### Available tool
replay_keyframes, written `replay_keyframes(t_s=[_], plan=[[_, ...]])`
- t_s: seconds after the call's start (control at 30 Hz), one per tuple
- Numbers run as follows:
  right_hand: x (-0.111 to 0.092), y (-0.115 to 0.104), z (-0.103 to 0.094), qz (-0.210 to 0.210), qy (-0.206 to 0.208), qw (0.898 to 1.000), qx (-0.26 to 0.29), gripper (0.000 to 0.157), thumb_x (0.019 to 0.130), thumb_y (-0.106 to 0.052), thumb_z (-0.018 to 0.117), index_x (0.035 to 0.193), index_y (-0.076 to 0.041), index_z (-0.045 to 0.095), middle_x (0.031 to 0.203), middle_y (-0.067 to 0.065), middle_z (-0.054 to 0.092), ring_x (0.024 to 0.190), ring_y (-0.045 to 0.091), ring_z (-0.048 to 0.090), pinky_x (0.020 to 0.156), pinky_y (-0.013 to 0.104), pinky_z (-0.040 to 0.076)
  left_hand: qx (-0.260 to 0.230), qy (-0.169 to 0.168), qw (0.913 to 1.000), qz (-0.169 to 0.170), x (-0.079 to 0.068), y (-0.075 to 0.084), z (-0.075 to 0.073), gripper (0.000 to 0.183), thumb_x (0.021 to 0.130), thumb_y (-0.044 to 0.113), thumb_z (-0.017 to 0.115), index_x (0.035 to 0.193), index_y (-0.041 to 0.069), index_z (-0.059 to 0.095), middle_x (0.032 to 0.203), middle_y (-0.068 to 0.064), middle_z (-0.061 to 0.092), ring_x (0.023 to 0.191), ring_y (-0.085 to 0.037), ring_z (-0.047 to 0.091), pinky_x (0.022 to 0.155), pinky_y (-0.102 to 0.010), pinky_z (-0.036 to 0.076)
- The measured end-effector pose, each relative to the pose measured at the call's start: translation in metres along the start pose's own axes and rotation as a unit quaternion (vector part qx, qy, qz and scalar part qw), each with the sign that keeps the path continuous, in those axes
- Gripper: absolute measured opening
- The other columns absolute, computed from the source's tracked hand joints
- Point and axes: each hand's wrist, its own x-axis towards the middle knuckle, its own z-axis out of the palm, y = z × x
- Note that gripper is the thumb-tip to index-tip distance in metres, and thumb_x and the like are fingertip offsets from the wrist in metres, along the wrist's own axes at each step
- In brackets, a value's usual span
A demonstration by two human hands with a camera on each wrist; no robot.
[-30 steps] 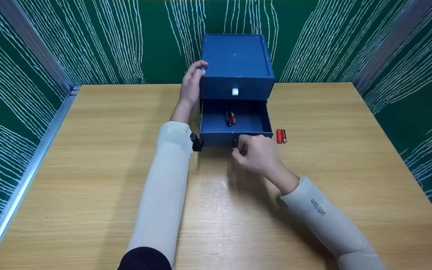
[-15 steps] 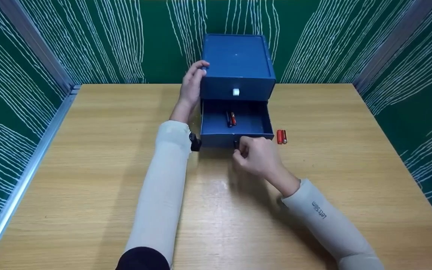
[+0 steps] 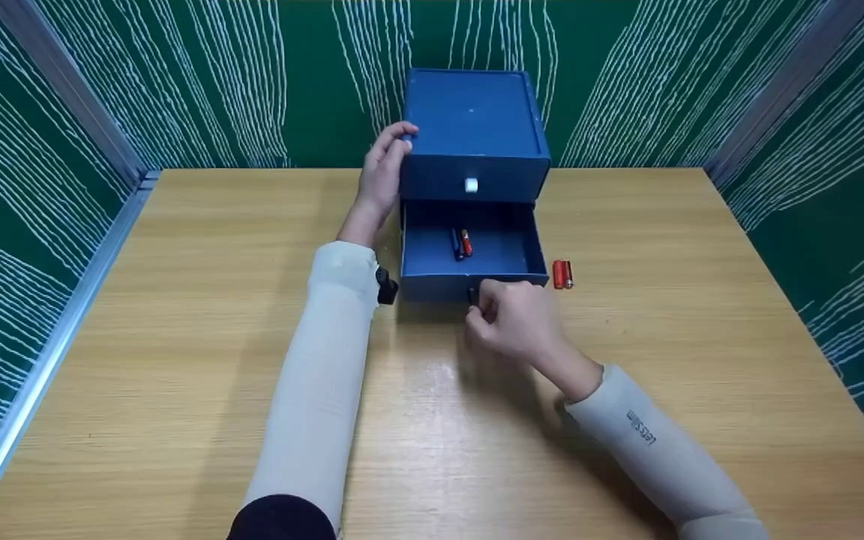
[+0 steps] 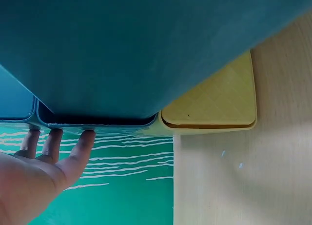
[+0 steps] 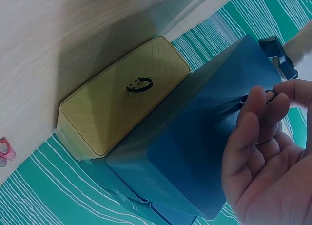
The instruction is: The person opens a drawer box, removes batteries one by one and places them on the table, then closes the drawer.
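A blue drawer cabinet (image 3: 471, 112) stands at the back of the table. Its middle drawer (image 3: 438, 289) is pulled out, and a dark battery (image 3: 457, 245) and a red battery (image 3: 466, 242) lie inside. My right hand (image 3: 520, 319) pinches the black handle (image 5: 233, 107) on that drawer's front. Against the cabinet's left side rests my left hand (image 3: 382, 174), fingers extended, with fingertips at the top edge in the head view. The left wrist view shows those fingers (image 4: 78, 152) touching the cabinet's side.
Two red batteries (image 3: 562, 274) lie on the table right of the drawer. Below it is a closed yellow drawer (image 5: 124, 95) with a black handle (image 5: 140, 85). The closed top drawer has a white knob (image 3: 471, 184). A green wall (image 3: 342, 90) stands close behind.
The middle drawer has slid slightly farther out toward me, along with my right hand on its handle. My left hand stays at the cabinet's side.
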Motion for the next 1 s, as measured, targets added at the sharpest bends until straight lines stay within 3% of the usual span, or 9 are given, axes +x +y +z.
replay_keyframes(t_s=[0.23, 0.5, 0.63, 1.0], plan=[[-0.003, -0.001, -0.001, 0.007, -0.004, 1.000, 0.003, 0.016, 0.075, -0.029, 0.055, 0.063, -0.019, 0.054, 0.050, -0.009, 0.047, 0.042, 0.006, 0.040, 0.040, 0.022, 0.032, -0.001, 0.001, 1.0000, 0.003, 0.008, -0.012, -0.002, 0.024, 0.089, 0.016, 0.037, 0.106, 0.017, 0.054, 0.125, 0.006, 0.044, 0.114, -0.007, 0.037, 0.096, -0.023, 0.027], [-0.005, -0.003, -0.002, 0.012, -0.008, 1.000, 0.003, 0.015, 0.075, -0.028, 0.057, 0.063, -0.019, 0.055, 0.050, -0.009, 0.047, 0.041, 0.006, 0.040, 0.040, 0.023, 0.032, 0.018, -0.006, 0.9998, -0.007, -0.006, 0.005, 0.001, 0.027, 0.090, 0.015, 0.034, 0.111, 0.013, 0.051, 0.129, 0.004, 0.041, 0.116, -0.009, 0.036, 0.097, -0.026, 0.026], [-0.006, -0.004, -0.001, 0.012, -0.007, 1.000, -0.006, 0.016, 0.075, -0.030, 0.056, 0.062, -0.020, 0.054, 0.049, -0.010, 0.046, 0.041, 0.006, 0.039, 0.039, 0.023, 0.031, 0.023, -0.003, 0.9997, -0.008, -0.006, 0.006, 0.001, 0.027, 0.090, 0.015, 0.034, 0.111, 0.014, 0.051, 0.129, 0.004, 0.040, 0.117, -0.009, 0.035, 0.098, -0.026, 0.025], [-0.010, -0.008, -0.002, 0.004, -0.008, 1.000, -0.013, 0.018, 0.074, -0.029, 0.054, 0.060, -0.019, 0.051, 0.048, -0.009, 0.045, 0.040, 0.007, 0.039, 0.038, 0.023, 0.030, -0.004, 0.001, 0.9999, 0.010, 0.006, -0.011, -0.001, 0.026, 0.089, 0.015, 0.036, 0.108, 0.016, 0.053, 0.124, 0.006, 0.044, 0.115, -0.007, 0.037, 0.097, -0.023, 0.026]])
